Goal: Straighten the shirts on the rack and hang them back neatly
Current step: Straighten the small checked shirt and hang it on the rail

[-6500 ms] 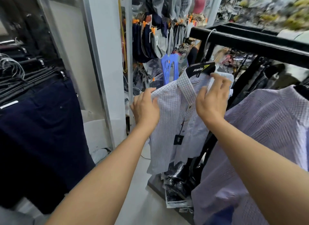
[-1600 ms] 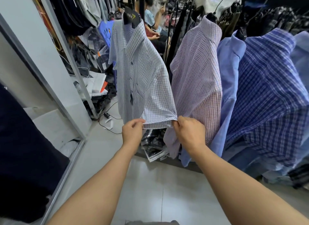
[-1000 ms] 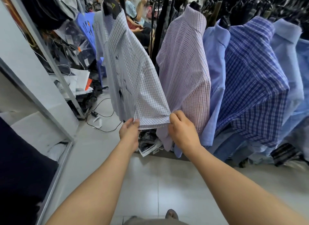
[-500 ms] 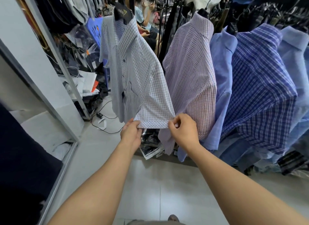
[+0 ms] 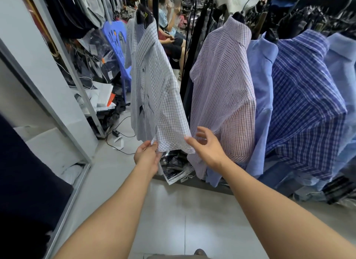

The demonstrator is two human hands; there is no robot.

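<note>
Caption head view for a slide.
Left hand pinches sleeve hem of the white checked shirt; right hand open beside it.

Sleeve hem of end shirt held at rack.
Left hand [image 5: 148, 156] pinches white checked shirt [image 5: 154, 81] at sleeve hem; right hand [image 5: 207, 146] spread, fingers loose, just beside hem. Pink plaid shirt [image 5: 223, 89] hangs next, then blue plaid shirt [image 5: 306, 104].

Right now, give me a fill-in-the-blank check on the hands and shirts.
Of the left hand and right hand, only the ____ pinches the sleeve hem of the white checked shirt.
That shirt hangs on a ____ hanger.
The plain shirt beside the dark plaid shirt is light ____.
Missing: left; black; blue.
</note>
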